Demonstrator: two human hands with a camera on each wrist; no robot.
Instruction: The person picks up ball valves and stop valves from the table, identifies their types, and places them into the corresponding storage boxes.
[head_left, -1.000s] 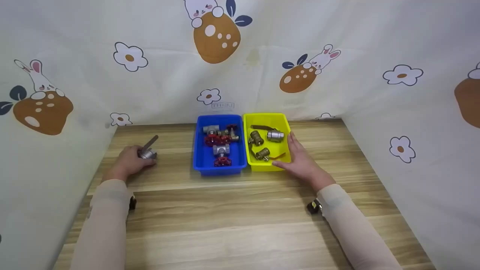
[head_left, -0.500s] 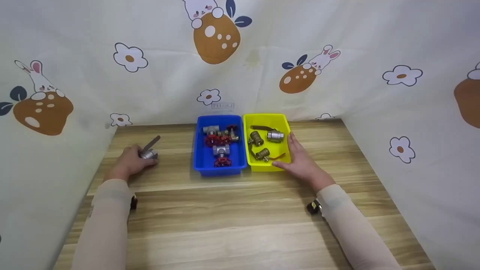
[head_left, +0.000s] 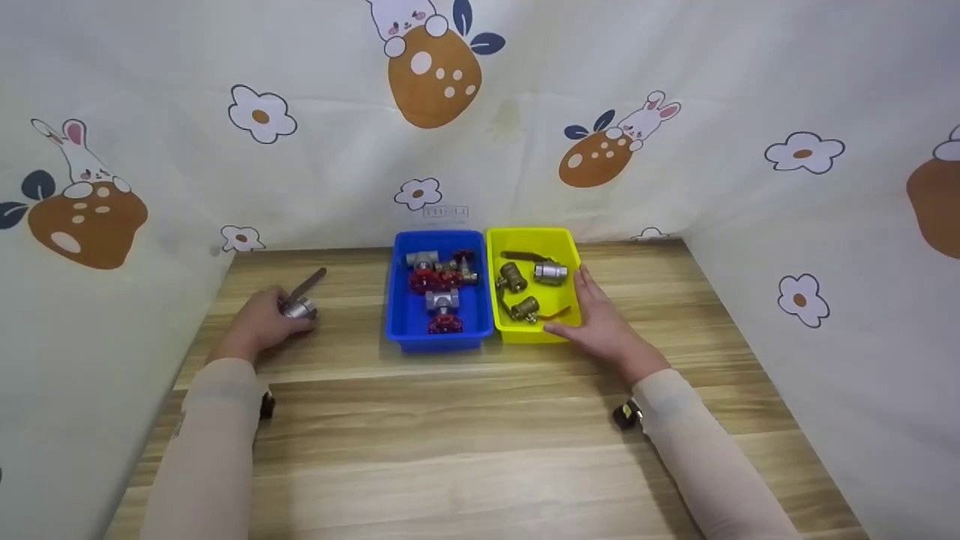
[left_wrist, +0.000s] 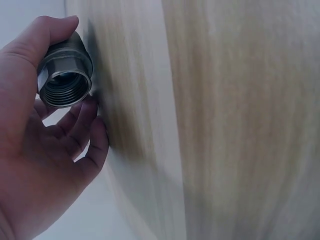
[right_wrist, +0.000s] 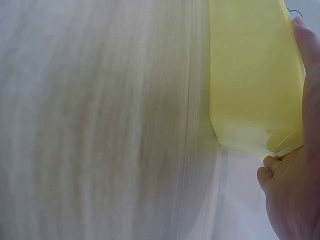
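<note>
At the left of the table my left hand (head_left: 262, 322) grips a silver ball valve (head_left: 301, 308), its flat lever handle (head_left: 307, 283) slanting up and to the right. In the left wrist view the threaded opening of the valve (left_wrist: 65, 90) faces the camera, thumb over its top and fingers curled beneath. My right hand (head_left: 606, 326) rests at the near right corner of a yellow bin (head_left: 536, 335), thumb along the front rim and fingers straight against the right side. Inside that bin lie several ball valves, brass ones (head_left: 526, 308) and a silver one (head_left: 551, 272).
A blue bin (head_left: 441, 341) stands against the yellow one on its left, holding several valves with red round handwheels (head_left: 445, 324). Behind both bins rises a printed cloth wall (head_left: 330, 180), which also encloses the wood-grain table (head_left: 450, 435) on both sides.
The ball valve in my left hand has shifted and turned slightly, its lever tip moving a little to the right. My right hand and both bins stay where they were.
</note>
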